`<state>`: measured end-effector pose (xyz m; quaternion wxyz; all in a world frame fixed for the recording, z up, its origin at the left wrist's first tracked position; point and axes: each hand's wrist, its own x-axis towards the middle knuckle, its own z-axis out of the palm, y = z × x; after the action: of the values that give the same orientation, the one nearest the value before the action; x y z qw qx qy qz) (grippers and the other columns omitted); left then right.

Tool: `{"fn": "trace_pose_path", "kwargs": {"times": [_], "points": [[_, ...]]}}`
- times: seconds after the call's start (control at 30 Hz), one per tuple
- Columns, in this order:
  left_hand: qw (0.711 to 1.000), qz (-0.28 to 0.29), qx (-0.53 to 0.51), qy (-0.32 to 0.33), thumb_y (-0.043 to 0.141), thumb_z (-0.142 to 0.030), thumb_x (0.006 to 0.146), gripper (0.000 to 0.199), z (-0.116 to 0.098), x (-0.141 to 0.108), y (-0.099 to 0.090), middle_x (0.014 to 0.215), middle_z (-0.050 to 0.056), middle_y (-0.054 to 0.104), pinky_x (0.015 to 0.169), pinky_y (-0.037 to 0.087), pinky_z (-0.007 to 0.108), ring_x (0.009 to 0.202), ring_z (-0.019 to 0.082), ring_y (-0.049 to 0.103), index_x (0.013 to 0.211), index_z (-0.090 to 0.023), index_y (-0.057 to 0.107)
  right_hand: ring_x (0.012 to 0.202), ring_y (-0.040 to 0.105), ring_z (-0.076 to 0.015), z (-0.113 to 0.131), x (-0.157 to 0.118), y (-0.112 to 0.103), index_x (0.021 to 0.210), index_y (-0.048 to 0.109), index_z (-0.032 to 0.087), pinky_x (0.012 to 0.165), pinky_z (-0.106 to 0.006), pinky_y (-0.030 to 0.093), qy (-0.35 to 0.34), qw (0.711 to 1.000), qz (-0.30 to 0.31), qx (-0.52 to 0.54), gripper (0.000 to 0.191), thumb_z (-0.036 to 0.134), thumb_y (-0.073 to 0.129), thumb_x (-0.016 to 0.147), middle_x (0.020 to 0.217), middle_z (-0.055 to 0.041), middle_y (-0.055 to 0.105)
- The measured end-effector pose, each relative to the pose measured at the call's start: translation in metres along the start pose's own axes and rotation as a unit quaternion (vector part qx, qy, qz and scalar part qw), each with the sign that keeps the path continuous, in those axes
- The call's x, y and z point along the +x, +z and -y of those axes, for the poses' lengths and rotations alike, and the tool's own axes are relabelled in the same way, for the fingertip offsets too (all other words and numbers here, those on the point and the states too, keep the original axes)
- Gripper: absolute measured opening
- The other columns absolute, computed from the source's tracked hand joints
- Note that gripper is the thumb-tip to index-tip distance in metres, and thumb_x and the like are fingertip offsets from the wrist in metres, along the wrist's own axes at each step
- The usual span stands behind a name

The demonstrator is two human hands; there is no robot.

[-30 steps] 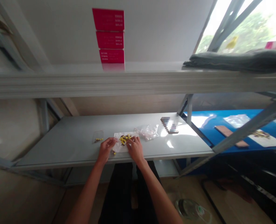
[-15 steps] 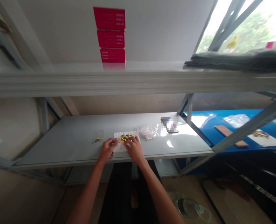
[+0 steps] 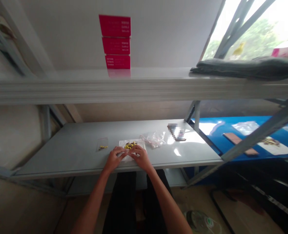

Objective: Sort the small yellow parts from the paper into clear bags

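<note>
My left hand and my right hand meet at the front of a white paper sheet. Between their pinched fingertips is a small clear plastic bag with a pinkish edge, mostly hidden by the fingers. Just beyond the fingers, a pile of small yellow and dark pieces lies on the paper; their kind is too small to make out. To the left, another small clear bag lies flat with several of these pieces in it.
A heap of clear plastic bags lies right of the paper, with a blurred-out object beyond. Above the grey table runs a shelf bearing red boxes and a dark folded cloth. A blue table stands to the right.
My right hand has left the pile and come to my left hand, and both now pinch the bag together. The dark and yellow piece near my left hand no longer shows.
</note>
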<state>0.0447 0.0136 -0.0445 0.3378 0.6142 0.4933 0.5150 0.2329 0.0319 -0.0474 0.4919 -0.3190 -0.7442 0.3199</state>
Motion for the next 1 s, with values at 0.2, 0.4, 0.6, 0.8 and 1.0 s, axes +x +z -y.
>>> {"fn": "trace_pose_path", "kwargs": {"times": [0.2, 0.4, 0.6, 0.8, 1.0], "points": [[0.989, -0.069, -0.111, -0.072, 0.081, -0.046, 0.070, 0.030, 0.010, -0.002, -0.002, 0.083, 0.004, 0.070, 0.076, 0.049, 0.028, 0.081, 0.020, 0.063, 0.081, -0.019, 0.072, 0.107, 0.062, -0.0209, -0.004, -0.001, -0.001, 0.116, 0.073, 0.026, 0.097, -0.038, 0.048, -0.014, 0.998, 0.005, -0.057, 0.039, 0.012, 0.042, 0.099, 0.110, -0.0058, 0.072], [0.959, -0.170, -0.214, -0.071, 0.085, -0.039, 0.063, 0.034, 0.013, 0.000, -0.003, 0.082, -0.001, 0.067, 0.078, 0.049, 0.026, 0.079, 0.015, 0.063, 0.081, -0.020, 0.064, 0.109, 0.053, -0.0247, -0.010, -0.005, 0.010, 0.116, 0.075, 0.028, 0.096, -0.039, 0.047, -0.010, 0.967, 0.049, -0.250, 0.048, 0.000, 0.051, 0.085, 0.114, -0.0074, 0.067], [0.956, -0.163, -0.232, -0.073, 0.085, -0.040, 0.064, 0.034, 0.012, 0.000, -0.004, 0.080, -0.001, 0.066, 0.076, 0.048, 0.025, 0.077, 0.013, 0.062, 0.079, -0.019, 0.063, 0.104, 0.051, -0.0261, -0.005, -0.006, 0.011, 0.106, 0.077, 0.026, 0.092, -0.039, 0.047, -0.027, 0.954, 0.055, -0.295, 0.026, 0.014, 0.060, 0.091, 0.110, -0.0087, 0.065], [0.963, -0.150, -0.210, -0.075, 0.085, -0.042, 0.063, 0.035, 0.012, -0.001, -0.004, 0.081, 0.000, 0.067, 0.075, 0.049, 0.025, 0.078, 0.015, 0.063, 0.079, -0.019, 0.064, 0.104, 0.053, -0.0253, -0.001, -0.005, 0.010, 0.107, 0.076, 0.026, 0.092, -0.039, 0.047, -0.018, 0.960, 0.031, -0.279, 0.025, 0.016, 0.059, 0.092, 0.108, -0.0086, 0.067], [0.963, -0.153, -0.212, -0.071, 0.085, -0.040, 0.063, 0.033, 0.008, -0.001, -0.003, 0.079, -0.001, 0.067, 0.075, 0.049, 0.026, 0.076, 0.014, 0.063, 0.079, -0.020, 0.064, 0.105, 0.054, -0.0253, -0.004, -0.005, 0.011, 0.114, 0.075, 0.027, 0.092, -0.038, 0.048, -0.001, 0.959, 0.025, -0.283, 0.044, 0.002, 0.054, 0.085, 0.108, -0.0089, 0.067]]}}
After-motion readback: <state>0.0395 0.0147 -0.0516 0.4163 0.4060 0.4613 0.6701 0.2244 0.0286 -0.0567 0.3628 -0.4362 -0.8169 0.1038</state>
